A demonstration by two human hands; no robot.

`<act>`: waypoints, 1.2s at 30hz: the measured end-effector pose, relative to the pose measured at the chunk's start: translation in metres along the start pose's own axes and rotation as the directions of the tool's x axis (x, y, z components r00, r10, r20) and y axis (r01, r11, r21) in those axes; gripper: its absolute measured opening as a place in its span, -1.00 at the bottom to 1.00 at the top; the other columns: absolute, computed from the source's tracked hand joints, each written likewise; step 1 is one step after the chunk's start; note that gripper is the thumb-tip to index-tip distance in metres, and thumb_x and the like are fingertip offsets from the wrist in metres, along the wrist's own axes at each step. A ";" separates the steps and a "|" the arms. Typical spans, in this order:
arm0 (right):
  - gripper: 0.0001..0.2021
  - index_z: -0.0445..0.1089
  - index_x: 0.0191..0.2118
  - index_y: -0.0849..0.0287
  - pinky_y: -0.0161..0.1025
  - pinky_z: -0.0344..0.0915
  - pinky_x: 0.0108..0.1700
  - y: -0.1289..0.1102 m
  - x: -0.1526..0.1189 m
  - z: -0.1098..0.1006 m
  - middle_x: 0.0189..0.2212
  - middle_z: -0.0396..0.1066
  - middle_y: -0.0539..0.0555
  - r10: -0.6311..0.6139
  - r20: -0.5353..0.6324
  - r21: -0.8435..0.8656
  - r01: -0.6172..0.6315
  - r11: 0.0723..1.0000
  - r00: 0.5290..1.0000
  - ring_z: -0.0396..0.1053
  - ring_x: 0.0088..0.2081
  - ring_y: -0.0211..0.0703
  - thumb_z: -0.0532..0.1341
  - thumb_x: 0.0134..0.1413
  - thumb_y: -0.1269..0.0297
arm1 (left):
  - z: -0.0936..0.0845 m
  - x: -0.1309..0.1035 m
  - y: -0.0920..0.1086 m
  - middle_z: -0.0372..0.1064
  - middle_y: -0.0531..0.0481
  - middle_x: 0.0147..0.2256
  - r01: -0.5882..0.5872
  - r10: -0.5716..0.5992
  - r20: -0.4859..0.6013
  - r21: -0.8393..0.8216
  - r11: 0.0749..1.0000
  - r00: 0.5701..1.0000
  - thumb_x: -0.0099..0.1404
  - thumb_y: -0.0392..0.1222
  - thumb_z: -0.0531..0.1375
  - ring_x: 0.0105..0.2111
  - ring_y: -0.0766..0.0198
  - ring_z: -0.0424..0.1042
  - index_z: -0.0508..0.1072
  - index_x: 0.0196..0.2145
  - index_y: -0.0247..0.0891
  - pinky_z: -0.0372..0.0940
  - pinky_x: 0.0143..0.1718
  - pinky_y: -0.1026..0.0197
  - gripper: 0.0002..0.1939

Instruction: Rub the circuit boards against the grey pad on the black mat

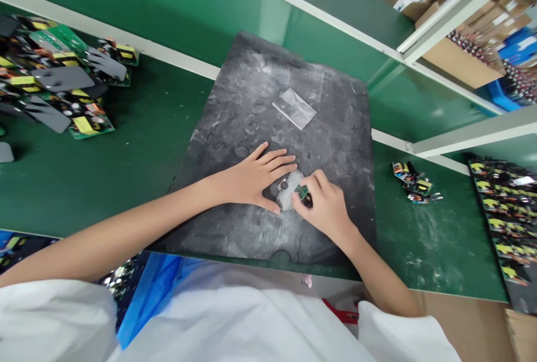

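My left hand [254, 178] lies flat with its fingers spread on a worn black mat [235, 127]. Between the thumb and fingers is a pale grey worn patch [287, 198] with a small dark round spot [284, 184] on it. My right hand [326, 205] is closed at the right edge of this patch, its fingers pinching a small green circuit board [301, 191]. Most of the board is hidden by the fingers. Farther back on the mat lies a flat, clear plastic piece [295, 109].
Circuit boards with grey metal plates [62, 79] are heaped on the green bench [168, 110] at left. A few small board assemblies [415, 183] lie at right, beside a black tray [495, 227] with rows of boards. A white frame [461, 127] rises behind.
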State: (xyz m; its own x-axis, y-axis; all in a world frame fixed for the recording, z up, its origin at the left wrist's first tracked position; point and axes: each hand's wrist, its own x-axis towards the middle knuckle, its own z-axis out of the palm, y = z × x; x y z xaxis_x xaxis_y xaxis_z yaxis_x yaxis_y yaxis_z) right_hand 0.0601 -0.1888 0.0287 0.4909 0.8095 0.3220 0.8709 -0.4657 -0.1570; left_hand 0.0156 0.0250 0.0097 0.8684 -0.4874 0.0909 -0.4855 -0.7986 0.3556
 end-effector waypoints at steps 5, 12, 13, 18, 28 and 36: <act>-0.82 0.28 -0.40 0.16 -0.34 0.11 -0.48 0.003 0.000 -0.001 -0.45 0.24 0.01 -0.072 0.035 0.031 0.071 0.997 0.997 0.22 -0.52 -0.30 0.09 0.12 0.18 | -0.001 0.000 0.000 -0.08 -0.18 0.30 0.001 -0.001 0.009 -0.003 1.000 1.000 0.13 0.40 0.04 0.30 -0.07 -0.12 -0.01 0.30 -0.27 -0.38 0.27 -0.22 -0.04; -0.82 0.28 -0.42 0.16 -0.33 0.10 -0.48 0.000 0.000 -0.001 -0.46 0.22 0.00 -0.141 0.068 0.062 0.137 0.989 0.988 0.21 -0.53 -0.30 0.08 0.11 0.19 | -0.004 0.000 0.002 -0.12 -0.17 0.31 0.012 -0.011 0.042 -0.007 1.000 0.999 0.15 0.39 0.03 0.31 -0.06 -0.16 -0.03 0.30 -0.27 -0.43 0.27 -0.19 -0.05; -0.82 0.28 -0.42 0.15 -0.34 0.10 -0.48 0.000 0.000 -0.001 -0.46 0.22 0.00 -0.128 0.059 0.058 0.125 0.991 0.990 0.22 -0.52 -0.30 0.08 0.11 0.19 | -0.004 0.000 0.002 -0.12 -0.17 0.31 0.012 -0.012 0.045 -0.006 1.000 0.999 0.15 0.39 0.04 0.31 -0.06 -0.16 -0.03 0.30 -0.28 -0.43 0.27 -0.19 -0.05; -0.84 0.29 -0.37 0.18 -0.34 0.11 -0.49 0.003 0.002 0.000 -0.42 0.24 0.02 0.029 0.000 0.008 -0.029 1.000 1.000 0.23 -0.51 -0.29 0.08 0.12 0.21 | -0.003 0.000 0.001 -0.11 -0.17 0.31 0.008 -0.008 0.018 0.001 1.000 1.000 0.13 0.41 0.03 0.31 -0.06 -0.16 -0.02 0.30 -0.29 -0.44 0.27 -0.19 -0.03; -0.85 0.28 -0.37 0.17 -0.34 0.12 -0.48 0.008 0.004 -0.001 -0.43 0.24 0.01 0.029 0.016 0.025 -0.030 0.999 0.999 0.22 -0.51 -0.30 0.07 0.11 0.21 | -0.002 0.001 0.001 -0.10 -0.18 0.30 0.017 -0.017 0.018 0.012 1.000 1.000 0.13 0.43 0.01 0.31 -0.04 -0.15 -0.02 0.30 -0.29 -0.46 0.28 -0.15 -0.02; -0.86 0.28 -0.34 0.17 -0.33 0.12 -0.48 0.009 0.003 0.000 -0.41 0.26 0.02 0.059 -0.006 -0.004 -0.059 0.998 0.998 0.24 -0.50 -0.29 0.08 0.13 0.22 | -0.002 0.000 0.000 -0.10 -0.18 0.31 0.009 -0.009 0.015 -0.009 1.000 1.000 0.13 0.42 0.01 0.31 -0.07 -0.15 -0.04 0.31 -0.28 -0.42 0.27 -0.21 -0.02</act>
State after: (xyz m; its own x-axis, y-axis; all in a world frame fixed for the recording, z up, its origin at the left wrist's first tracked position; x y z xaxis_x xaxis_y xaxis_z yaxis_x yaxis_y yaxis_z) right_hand 0.0691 -0.1903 0.0286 0.5410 0.7785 0.3182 0.8405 -0.5139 -0.1716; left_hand 0.0158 0.0257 0.0112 0.8712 -0.4854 0.0742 -0.4767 -0.7999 0.3647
